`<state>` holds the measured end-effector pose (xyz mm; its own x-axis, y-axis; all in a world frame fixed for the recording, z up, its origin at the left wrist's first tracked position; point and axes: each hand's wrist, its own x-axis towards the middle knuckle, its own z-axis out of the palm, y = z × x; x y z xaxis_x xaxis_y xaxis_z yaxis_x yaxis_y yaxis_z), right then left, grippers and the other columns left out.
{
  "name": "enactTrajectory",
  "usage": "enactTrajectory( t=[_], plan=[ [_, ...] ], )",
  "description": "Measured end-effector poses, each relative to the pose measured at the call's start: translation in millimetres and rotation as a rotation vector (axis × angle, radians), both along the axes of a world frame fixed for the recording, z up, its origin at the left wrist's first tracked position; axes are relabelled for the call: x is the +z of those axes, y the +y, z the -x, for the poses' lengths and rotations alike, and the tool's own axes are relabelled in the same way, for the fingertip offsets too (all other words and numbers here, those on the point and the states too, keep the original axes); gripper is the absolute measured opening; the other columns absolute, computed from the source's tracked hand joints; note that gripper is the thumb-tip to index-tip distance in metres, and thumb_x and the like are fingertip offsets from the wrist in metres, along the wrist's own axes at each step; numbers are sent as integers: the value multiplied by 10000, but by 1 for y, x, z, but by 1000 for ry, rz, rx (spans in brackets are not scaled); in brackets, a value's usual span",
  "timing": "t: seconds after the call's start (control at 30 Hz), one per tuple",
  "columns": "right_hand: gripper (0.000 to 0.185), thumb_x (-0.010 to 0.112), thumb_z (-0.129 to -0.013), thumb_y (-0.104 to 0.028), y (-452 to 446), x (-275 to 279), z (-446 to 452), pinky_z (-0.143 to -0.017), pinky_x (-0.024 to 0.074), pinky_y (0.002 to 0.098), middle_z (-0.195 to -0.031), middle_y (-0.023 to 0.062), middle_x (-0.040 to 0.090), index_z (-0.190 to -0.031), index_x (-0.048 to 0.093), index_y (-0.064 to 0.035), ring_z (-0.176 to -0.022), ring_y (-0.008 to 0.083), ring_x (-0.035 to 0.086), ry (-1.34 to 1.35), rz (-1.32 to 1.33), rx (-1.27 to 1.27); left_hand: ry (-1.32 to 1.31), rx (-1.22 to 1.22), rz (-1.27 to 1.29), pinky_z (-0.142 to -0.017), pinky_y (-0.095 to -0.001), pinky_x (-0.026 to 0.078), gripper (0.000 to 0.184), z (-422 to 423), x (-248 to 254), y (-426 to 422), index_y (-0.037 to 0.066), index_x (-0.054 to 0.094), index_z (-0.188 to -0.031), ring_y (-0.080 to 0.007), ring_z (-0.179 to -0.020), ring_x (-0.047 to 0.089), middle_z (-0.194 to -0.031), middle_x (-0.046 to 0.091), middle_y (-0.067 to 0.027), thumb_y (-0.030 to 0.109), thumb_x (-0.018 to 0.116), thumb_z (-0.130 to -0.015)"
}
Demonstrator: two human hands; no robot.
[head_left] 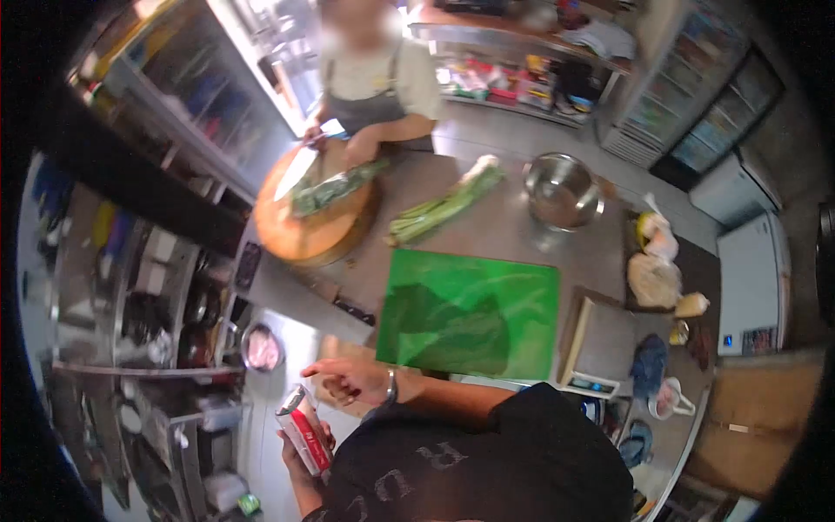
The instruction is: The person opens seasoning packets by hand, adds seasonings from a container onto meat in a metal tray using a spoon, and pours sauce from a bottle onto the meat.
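My left hand (297,454) is closed around a red-and-white carton (306,432) with a silvery upper end, held tilted at the lower left. Just above and to the right of it is my right hand (350,383), with a band on the wrist and nothing visible in it. Its index finger points left, while the other fingers are loosely bent. Beyond my right forearm, a green cutting board (470,309) lies on the metal table. What is printed on the carton is too blurred to read.
Across the table a person (378,96) holds a knife (296,174) over leafy greens (339,187) on a round wooden block (317,235). Long green stalks (444,204), a steel bowl (563,191) and a scale (600,339) stand nearby. A bowl of pale pieces (263,348) sits left.
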<state>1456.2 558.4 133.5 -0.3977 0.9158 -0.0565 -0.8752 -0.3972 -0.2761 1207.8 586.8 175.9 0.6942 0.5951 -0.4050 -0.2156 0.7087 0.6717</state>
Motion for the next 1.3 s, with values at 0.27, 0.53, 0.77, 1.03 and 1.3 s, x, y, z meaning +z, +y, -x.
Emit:
enactTrajectory(
  t=[0.27, 0.53, 0.77, 1.03, 1.3],
  plan=[
    [358, 611, -937, -335, -46, 74, -33, -700, 520, 398, -872, 148, 682, -1181, 608, -73, -745, 258, 664, -1250, -378, -439, 356, -243, -180, -656, -271, 522, 485, -45, 2, 19, 2, 560, -1191, -127, -758, 635, -946, 655, -44, 440, 552, -980],
    [280, 619, -909, -303, -81, 56, -28, -707, 528, 402, -877, 135, 701, -1096, 669, -100, -766, 289, 681, -1371, -422, -665, 395, -347, -391, -765, -306, 527, 444, -96, 5, 21, -3, 570, -1200, -169, -906, 649, -1065, 653, -88, 395, 486, -1022],
    [260, 637, -921, -282, -95, 49, -24, -681, 503, 382, -819, 115, 651, -1106, 658, -101, -726, 259, 636, -1327, -396, -681, 336, -346, -196, -815, -349, 550, 464, -111, 5, 16, 5, 553, -1207, -215, -971, 652, -1100, 636, -125, 420, 497, -1007],
    [197, 720, -843, -213, -96, 48, -38, -569, 424, 333, -650, 47, 529, -988, 666, -91, -600, 189, 532, -1276, -413, -761, 171, -318, -139, -791, -337, 571, 589, -123, 19, -1, -53, 475, -1281, -224, -948, 664, -1118, 633, -139, 300, 694, -864],
    [210, 711, -809, -251, -91, 45, -43, -609, 471, 358, -730, 93, 635, -951, 678, -100, -641, 234, 606, -1328, -411, -690, 138, -353, -61, -890, -365, 532, 562, -115, 1, 14, -25, 465, -1281, -242, -1021, 640, -1148, 613, -144, 232, 702, -841]
  ],
)
